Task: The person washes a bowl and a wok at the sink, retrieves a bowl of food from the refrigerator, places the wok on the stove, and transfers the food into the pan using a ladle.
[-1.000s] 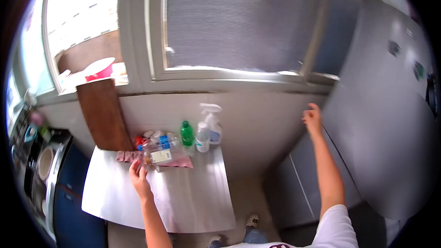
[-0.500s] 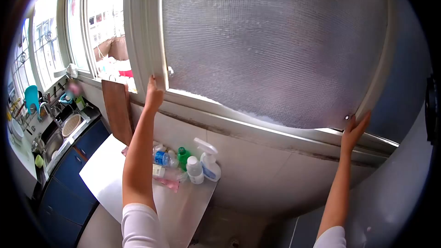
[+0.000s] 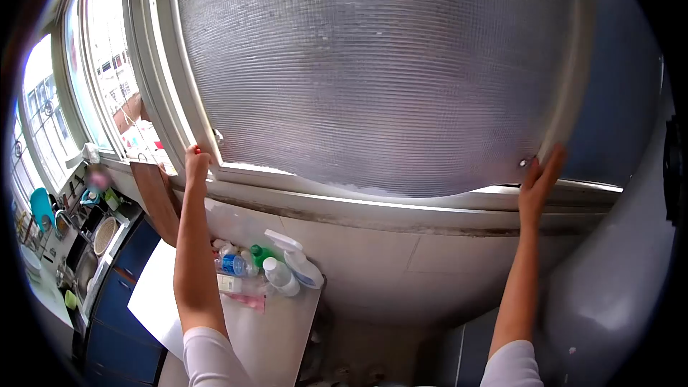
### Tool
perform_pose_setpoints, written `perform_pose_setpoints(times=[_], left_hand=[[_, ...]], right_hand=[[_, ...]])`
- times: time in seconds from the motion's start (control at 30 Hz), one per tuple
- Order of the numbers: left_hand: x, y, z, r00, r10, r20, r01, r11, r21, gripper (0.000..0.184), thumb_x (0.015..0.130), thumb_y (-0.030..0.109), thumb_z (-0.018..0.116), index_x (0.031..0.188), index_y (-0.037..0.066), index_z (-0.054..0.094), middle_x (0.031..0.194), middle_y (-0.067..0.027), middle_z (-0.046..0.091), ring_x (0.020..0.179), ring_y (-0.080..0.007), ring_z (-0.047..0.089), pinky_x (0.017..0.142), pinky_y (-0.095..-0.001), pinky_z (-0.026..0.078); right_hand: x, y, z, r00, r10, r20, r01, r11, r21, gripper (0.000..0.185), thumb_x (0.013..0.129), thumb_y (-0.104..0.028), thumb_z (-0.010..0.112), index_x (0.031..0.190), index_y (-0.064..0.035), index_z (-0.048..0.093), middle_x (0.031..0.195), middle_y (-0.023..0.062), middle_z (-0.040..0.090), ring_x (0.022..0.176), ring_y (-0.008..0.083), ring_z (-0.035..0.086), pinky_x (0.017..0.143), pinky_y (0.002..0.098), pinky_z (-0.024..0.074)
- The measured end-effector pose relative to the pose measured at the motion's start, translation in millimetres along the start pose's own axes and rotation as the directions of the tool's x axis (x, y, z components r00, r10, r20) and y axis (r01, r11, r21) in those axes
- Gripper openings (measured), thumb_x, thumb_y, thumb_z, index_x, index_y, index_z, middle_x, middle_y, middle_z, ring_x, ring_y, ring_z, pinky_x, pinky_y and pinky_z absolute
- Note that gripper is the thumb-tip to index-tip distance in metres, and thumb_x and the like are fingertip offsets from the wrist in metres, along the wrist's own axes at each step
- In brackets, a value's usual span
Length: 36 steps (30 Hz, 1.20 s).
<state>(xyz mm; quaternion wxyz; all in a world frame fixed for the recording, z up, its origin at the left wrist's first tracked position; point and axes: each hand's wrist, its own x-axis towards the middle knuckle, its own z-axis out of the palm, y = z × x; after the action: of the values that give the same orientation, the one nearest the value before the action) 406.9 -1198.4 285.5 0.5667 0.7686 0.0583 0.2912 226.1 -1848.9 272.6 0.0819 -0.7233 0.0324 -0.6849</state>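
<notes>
A large window sash (image 3: 562, 93) with a pale frame fills the upper middle. Its pane is covered by a ribbed, silvery insulating sheet (image 3: 373, 79) with a ragged lower edge. My left hand (image 3: 197, 165) is closed on the lower left side of the frame, fingers bent at its edge. At the lower right corner, my right hand (image 3: 539, 183) grips the frame between thumb and fingers, the thumb beside a small round fastener (image 3: 523, 163). Both arms reach up and forward. The sash's lower edge lies along the window track (image 3: 373, 204).
Below stands a white table (image 3: 279, 337) holding a spray bottle (image 3: 304, 269), a white bottle (image 3: 281, 278), a green bottle (image 3: 259, 254) and a plastic water bottle (image 3: 231, 265). A wooden board (image 3: 154, 197) leans at the wall. Left are a sink (image 3: 86, 269) and blue cabinets (image 3: 118, 322).
The view has shifted, so sash, table and bottles appear further left. Both hands keep hold of the frame and appear slightly wider apart. More of the ribbed sheet's width shows.
</notes>
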Motion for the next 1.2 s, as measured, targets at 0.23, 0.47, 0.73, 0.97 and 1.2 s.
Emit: perform_pose_setpoints(times=[0.23,0.47,0.73,0.97,1.2], left_hand=[[-73,41,51,0.962,0.134,0.237,-0.08,0.971,-0.225,0.055,0.061,-0.003,0.051,0.115,0.0,0.047,0.098,-0.0102,0.051,0.088,-0.0174,0.051,0.069,-0.0271,0.046],[-179,83,139,0.883,0.327,0.336,-0.237,0.929,-0.283,0.049,0.072,0.005,0.051,0.12,0.002,0.042,0.105,-0.0151,0.046,0.097,-0.0246,0.05,0.08,-0.0333,0.046],[-268,146,219,0.617,0.505,0.604,-0.407,0.861,-0.304,0.066,0.067,0.001,0.048,0.13,-0.007,0.029,0.124,-0.024,0.036,0.115,-0.0391,0.038,0.099,-0.0383,0.033],[-314,163,282,0.527,0.626,0.575,-0.447,0.779,-0.439,0.069,0.066,-0.003,0.046,0.132,-0.006,0.025,0.127,-0.0214,0.032,0.111,-0.0327,0.042,0.095,-0.0354,0.037],[-307,156,307,0.5,0.629,0.596,-0.391,0.778,-0.493,0.072,0.068,-0.005,0.049,0.136,-0.001,0.024,0.119,-0.0224,0.044,0.107,-0.0302,0.048,0.091,-0.0333,0.041]], right_hand=[[10,98,-27,0.957,0.287,-0.046,-0.283,0.956,0.075,0.043,0.093,-0.011,0.04,0.134,-0.0028,0.032,0.136,0.0159,0.036,0.128,0.0304,0.031,0.105,0.0367,0.0257],[4,-28,-34,0.987,0.16,-0.025,-0.159,0.986,0.058,0.042,0.093,-0.012,0.037,0.134,-0.003,0.033,0.139,0.0173,0.031,0.13,0.0308,0.029,0.106,0.0374,0.0236],[-31,-32,-53,0.976,0.149,0.161,-0.133,0.986,-0.105,0.045,0.091,-0.011,0.042,0.134,-0.0025,0.032,0.141,0.0175,0.028,0.131,0.0332,0.025,0.106,0.0408,0.0229],[-41,-31,-57,0.916,0.211,0.342,-0.197,0.977,-0.076,0.043,0.091,-0.012,0.044,0.132,-0.002,0.036,0.138,0.019,0.033,0.129,0.0325,0.03,0.104,0.038,0.0275],[-68,-39,-43,0.927,0.081,0.366,-0.083,0.996,-0.012,0.039,0.086,-0.007,0.051,0.124,0.0002,0.045,0.131,0.0208,0.042,0.123,0.0336,0.039,0.1,0.0389,0.0339]])
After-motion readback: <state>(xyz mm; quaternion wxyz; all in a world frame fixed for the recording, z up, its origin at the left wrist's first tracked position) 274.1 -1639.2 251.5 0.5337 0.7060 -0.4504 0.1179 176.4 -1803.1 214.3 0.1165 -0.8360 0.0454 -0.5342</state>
